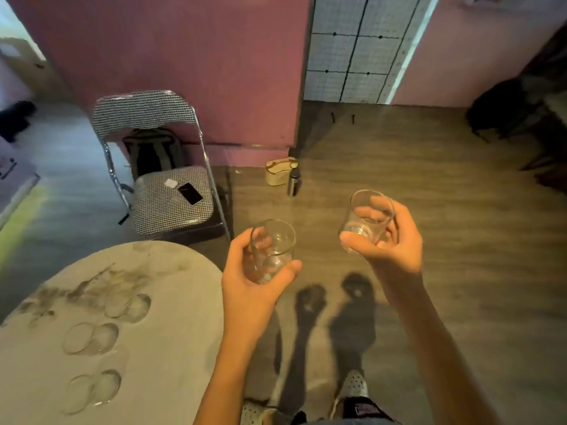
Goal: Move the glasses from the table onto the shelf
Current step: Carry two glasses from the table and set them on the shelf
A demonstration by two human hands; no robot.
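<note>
My left hand (251, 280) grips a clear drinking glass (273, 245) just past the right edge of the round pale table (171, 332). My right hand (389, 240) grips a second clear glass (368, 219), tilted, held higher over the wooden floor. Three more clear glasses stay on the table at its left: one near the middle (132, 306), one below it (90, 338) and one nearest me (92, 391). No shelf shows in view.
A folding chair (159, 191) with a checked seat stands beyond the table, a phone (190, 193) on it and a backpack (153, 151) behind. A small bag (280, 171) and metal bottle (294, 182) sit by the pink wall. My feet (352, 384) stand on wooden floor.
</note>
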